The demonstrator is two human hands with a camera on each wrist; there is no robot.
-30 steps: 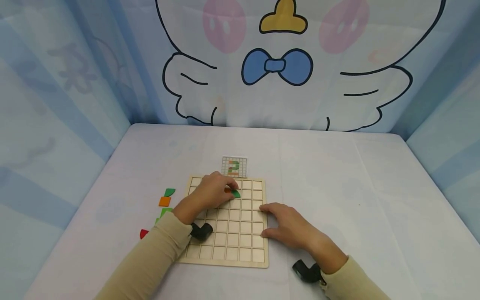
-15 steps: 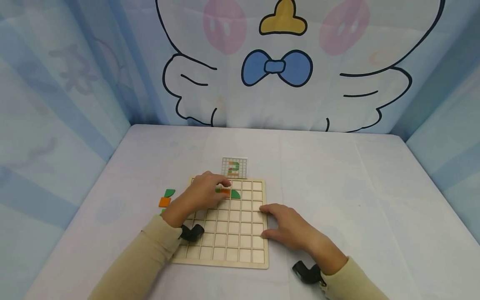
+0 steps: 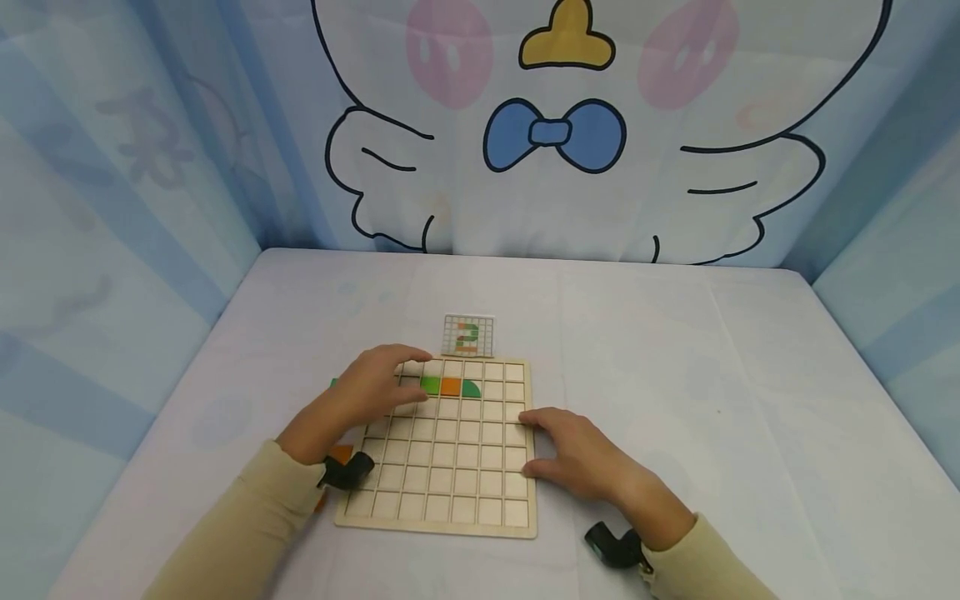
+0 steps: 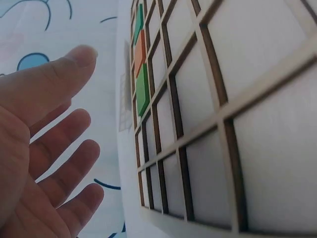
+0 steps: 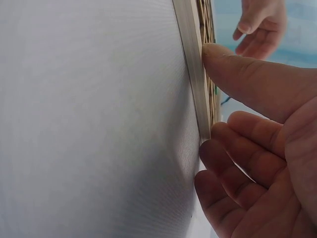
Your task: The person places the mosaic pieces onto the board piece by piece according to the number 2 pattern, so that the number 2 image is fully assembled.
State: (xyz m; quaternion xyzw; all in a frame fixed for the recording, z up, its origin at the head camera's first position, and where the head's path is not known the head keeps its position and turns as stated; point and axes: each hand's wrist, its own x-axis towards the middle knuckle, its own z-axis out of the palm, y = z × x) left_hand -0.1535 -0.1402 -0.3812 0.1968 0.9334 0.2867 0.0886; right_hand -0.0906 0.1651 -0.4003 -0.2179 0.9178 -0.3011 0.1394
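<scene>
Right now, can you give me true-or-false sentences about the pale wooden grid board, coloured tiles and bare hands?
The orange square tile sits between a light green square tile and a dark green rounded tile on the pale wooden grid board. True.
Tiles fill every square of the board. False: most squares are bare.
The bare right hand touches the board's right edge. True.
The right hand covers the orange square tile. False: that tile is uncovered.
The bare left hand holds nothing. True.

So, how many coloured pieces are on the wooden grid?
3, left to right in one row: light green square, orange square, dark green quarter-circle. The left hand may hide others.
</scene>
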